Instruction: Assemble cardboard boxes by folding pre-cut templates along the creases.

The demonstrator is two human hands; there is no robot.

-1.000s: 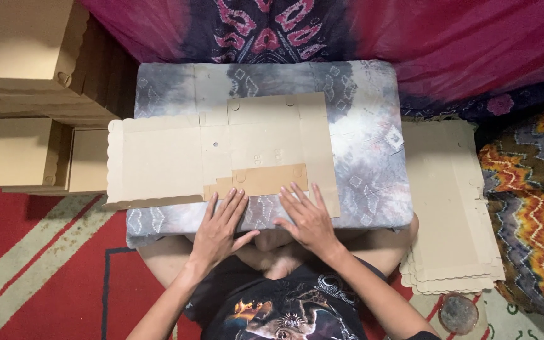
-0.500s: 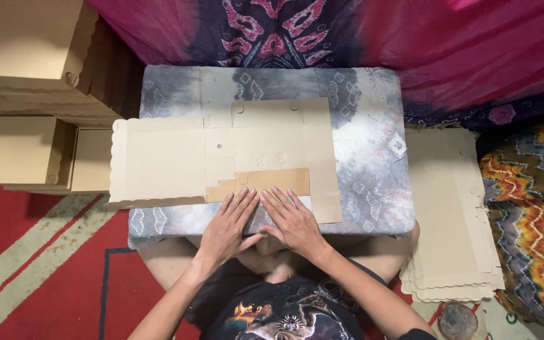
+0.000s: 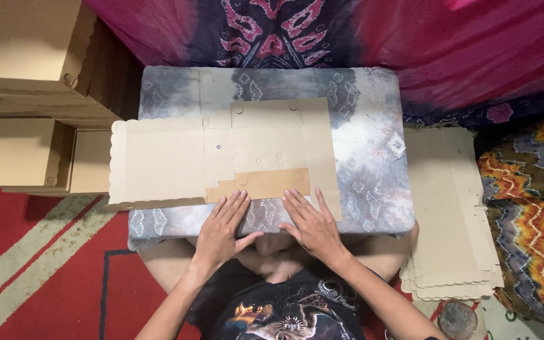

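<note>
Left hand: your left hand [image 3: 221, 228] lies flat, palm down, fingers spread and pointing far, fingertips at the near edge of the folded brown flap [image 3: 266, 183]; it grips nothing.
Right hand: your right hand [image 3: 310, 225] lies flat the same way, fingers spread, just right of the left one; the thumbs angle toward each other with a small gap between them.
Box blank: the flat cardboard box blank [image 3: 221, 154] lies on the low cloth-covered table [image 3: 366, 157], mostly on its left half; its scalloped left panel overhangs the table's left edge.
Flap: the darker flap is folded onto the blank along its near side, just beyond your fingertips.
Table edges: the table's near edge runs under your palms, above your crossed legs; the right part of the top is bare cloth up to the right edge.
Right side: a stack of flat blanks [image 3: 451, 214] lies on the floor just beside the table's right edge, scalloped ends facing near.
Left side: folded cardboard boxes [image 3: 26, 94] stand stacked far left, close to the overhanging panel.
Near left: red striped rug [image 3: 39, 277] lies open beside your left forearm.
Far side: patterned purple cloth [image 3: 347, 38] runs along the table's far edge.
</note>
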